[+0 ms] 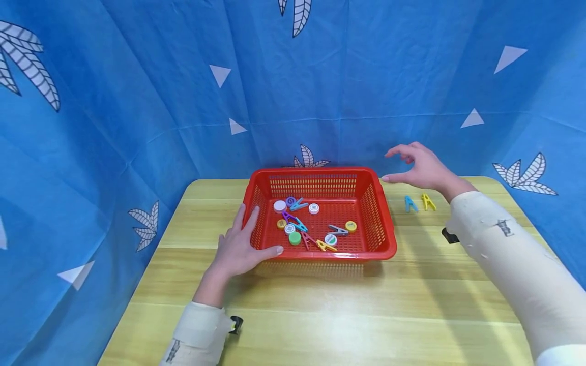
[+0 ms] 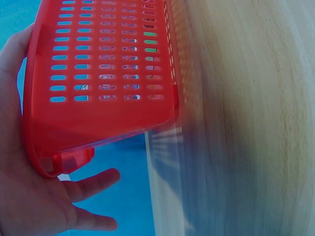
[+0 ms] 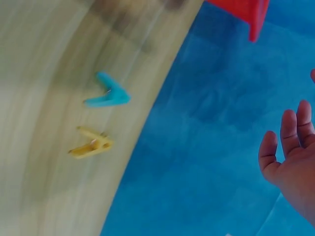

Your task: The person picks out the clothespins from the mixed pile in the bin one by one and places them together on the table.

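A red plastic basket (image 1: 320,255) with slotted walls stands on the table. Inside lie several small clothespins, among them a grey clothespin (image 1: 338,230) and a yellow one, and several bottle caps, including a green cap (image 1: 295,238). At the basket's front left corner my left hand (image 1: 238,249) rests against the rim, fingers spread and straight. My right hand (image 1: 423,168) is raised beside the far right corner, fingers loosely bent, holding nothing. Below it on the table lie a blue clothespin (image 3: 108,92) and a yellow clothespin (image 3: 92,143), apart from each other.
The wooden table (image 1: 320,315) ends behind the basket. A blue cloth (image 1: 293,91) with white leaves and triangles hangs at the back and sides. Black straps show at both wrists, partly under the sleeves.
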Demonstrator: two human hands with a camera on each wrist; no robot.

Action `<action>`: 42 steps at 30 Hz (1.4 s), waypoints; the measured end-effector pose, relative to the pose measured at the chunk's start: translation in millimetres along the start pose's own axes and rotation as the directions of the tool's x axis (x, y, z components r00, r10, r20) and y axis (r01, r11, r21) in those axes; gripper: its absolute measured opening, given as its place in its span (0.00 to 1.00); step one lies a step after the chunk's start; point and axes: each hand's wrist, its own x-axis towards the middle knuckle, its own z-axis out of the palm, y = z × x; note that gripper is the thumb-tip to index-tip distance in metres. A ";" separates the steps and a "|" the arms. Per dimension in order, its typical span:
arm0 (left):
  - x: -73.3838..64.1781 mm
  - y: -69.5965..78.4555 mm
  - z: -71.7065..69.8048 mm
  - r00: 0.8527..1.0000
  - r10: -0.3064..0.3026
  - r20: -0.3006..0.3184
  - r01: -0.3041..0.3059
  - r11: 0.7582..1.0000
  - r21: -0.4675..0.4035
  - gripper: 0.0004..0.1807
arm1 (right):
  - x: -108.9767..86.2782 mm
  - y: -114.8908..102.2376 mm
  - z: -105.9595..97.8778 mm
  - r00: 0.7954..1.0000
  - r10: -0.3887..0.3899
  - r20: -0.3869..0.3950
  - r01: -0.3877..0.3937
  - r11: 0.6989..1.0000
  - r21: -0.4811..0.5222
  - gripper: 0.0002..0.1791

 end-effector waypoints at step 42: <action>-0.6 -1.2 -0.7 1.000 -0.005 -0.006 0.005 1.000 -0.012 0.68 | 58.3 -111.4 49.2 0.973 -0.214 0.090 0.205 0.973 0.105 0.21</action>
